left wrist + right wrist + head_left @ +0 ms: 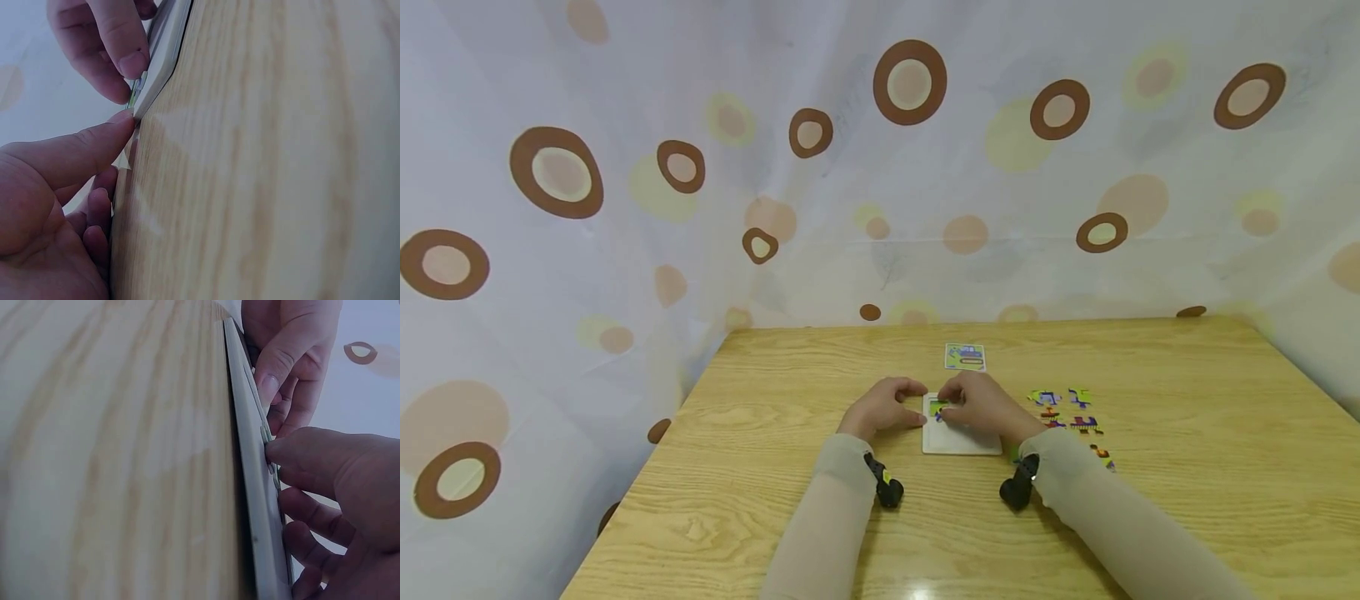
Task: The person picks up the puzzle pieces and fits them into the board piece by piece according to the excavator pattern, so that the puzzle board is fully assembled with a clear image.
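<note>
Green with darker marks, the small flat jigsaw piece [936,407] sits at the far-left corner of the shallow, white square tray [962,443]; from where I stand I can't tell whether it is one piece or two locked together. The right hand [988,408] pinches it between thumb and bent index finger, while the left hand [883,408] has its thumb and index finger spread along the tray's left side, touching the edge rather than clasping it.

To my eye this is a fitting step, and that bracing is the right idea: the left thumb should press inward just enough to stop the tray sliding. I'd square the piece to the two rims first, then push straight down with a fingertip. Pressing on one side could tip it up, and forcing a tab could crease it.

The tray lies flat about midway between the left and right edges of the pale, wood-grained worktop [737,400]. Just beyond it, toward the far edge, a small square picture card [965,357] shows a blue vehicle on green, handy for checking which way up things go. Toward the right edge lie loose multicoloured jigsaw pieces [1083,423], partly behind the right sleeve [1075,467].
</note>
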A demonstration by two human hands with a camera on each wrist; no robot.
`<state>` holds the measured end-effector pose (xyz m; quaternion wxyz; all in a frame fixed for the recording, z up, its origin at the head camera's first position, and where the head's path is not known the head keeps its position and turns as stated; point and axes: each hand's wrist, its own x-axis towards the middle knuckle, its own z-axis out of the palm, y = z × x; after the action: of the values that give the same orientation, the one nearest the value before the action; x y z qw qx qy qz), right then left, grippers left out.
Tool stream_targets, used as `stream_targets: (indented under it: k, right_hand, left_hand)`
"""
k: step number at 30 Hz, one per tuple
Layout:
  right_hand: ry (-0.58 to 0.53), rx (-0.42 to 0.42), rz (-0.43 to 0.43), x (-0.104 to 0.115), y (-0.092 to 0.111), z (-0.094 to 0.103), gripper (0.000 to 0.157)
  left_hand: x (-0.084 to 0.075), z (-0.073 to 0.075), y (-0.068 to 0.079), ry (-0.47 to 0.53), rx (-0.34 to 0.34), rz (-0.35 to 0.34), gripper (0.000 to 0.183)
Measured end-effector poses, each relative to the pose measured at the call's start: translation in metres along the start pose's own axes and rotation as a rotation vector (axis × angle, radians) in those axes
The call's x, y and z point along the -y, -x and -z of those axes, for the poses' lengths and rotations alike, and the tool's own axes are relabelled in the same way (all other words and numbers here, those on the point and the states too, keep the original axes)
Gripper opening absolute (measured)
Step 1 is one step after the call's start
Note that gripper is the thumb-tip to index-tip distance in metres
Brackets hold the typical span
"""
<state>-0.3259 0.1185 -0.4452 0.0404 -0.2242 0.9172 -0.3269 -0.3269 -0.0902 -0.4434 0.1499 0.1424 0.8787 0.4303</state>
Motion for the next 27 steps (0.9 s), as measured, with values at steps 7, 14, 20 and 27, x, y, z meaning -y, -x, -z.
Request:
stream_targets:
  k: [7, 14, 20, 27]
  right_hand:
    - [-0.041, 0.007, -0.032, 0.0028, -0.0011, -0.0001, 0.024]
    - [-0.046, -0.003, -0.049, 0.0021, -0.0023, -0.0016, 0.023]
    - [-0.047, -0.016, -0.100, 0.0055, -0.0016, -0.0007, 0.023]
    - [-0.074, -0.013, -0.128, 0.0070, -0.0026, -0.0013, 0.024]
  left_hand:
    - [-0.0036, 0.0001, 0.0043, 0.024, 0.009, -0.015, 0.046]
    - [-0.0042, 0.0010, 0.0056, 0.025, 0.012, -0.019, 0.046]
    - [-0.0045, 0.0000, 0.0045, 0.020, 0.016, -0.014, 0.047]
    - [-0.0012, 0.0004, 0.0038, 0.031, 0.013, -0.003, 0.047]
